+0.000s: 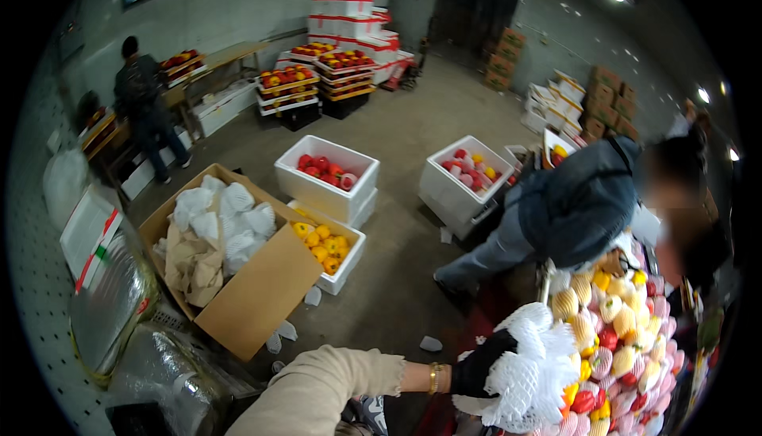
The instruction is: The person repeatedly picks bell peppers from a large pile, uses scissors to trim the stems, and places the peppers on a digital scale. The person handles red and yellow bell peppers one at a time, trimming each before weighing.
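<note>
Against gloved hand (482,368), frilly white foam netting (530,372)

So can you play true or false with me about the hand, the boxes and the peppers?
1. The black-gloved hand grips a bunch of white foam nets. True.
2. The cardboard box is full of red peppers. False: it holds white foam nets and brown paper.
3. The upper white foam box holds red peppers. True.
4. The lower white box holds green peppers. False: they are yellow.
5. A person in a dark jacket bends over nearby. True.
</note>
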### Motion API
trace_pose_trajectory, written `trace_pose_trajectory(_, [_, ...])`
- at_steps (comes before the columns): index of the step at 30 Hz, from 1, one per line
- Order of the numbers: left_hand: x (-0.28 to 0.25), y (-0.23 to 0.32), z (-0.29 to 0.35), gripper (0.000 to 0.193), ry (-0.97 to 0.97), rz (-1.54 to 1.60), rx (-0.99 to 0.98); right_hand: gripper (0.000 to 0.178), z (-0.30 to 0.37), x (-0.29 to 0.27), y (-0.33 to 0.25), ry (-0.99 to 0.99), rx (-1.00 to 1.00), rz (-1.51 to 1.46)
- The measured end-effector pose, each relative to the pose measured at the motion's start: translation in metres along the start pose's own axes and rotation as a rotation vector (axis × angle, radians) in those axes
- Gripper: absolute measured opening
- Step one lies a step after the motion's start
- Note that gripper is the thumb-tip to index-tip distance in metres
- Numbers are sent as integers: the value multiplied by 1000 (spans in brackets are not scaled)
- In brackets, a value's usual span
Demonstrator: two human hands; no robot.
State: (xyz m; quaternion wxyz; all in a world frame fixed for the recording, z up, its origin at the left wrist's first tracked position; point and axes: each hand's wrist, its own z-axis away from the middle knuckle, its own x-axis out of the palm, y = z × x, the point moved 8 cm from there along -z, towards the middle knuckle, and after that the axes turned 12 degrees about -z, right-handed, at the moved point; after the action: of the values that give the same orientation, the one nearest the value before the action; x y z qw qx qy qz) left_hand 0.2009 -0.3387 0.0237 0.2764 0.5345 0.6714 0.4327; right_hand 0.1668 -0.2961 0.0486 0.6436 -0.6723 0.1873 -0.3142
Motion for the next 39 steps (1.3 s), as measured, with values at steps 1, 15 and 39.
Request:
trace_pose_trajectory(1, [-47,59,17,58,343,-556,314,68,-5,26,5,-54,10,7])
trace_pose_trajectory(15, [-433,131,166,61,581,-805,-380,71,-93,505,175,-777,224,42])
trace_pose_trajectory(39, [-719,-124,605,52,1013,-1527,-1249,75,-108,676,461,-731,127,347])
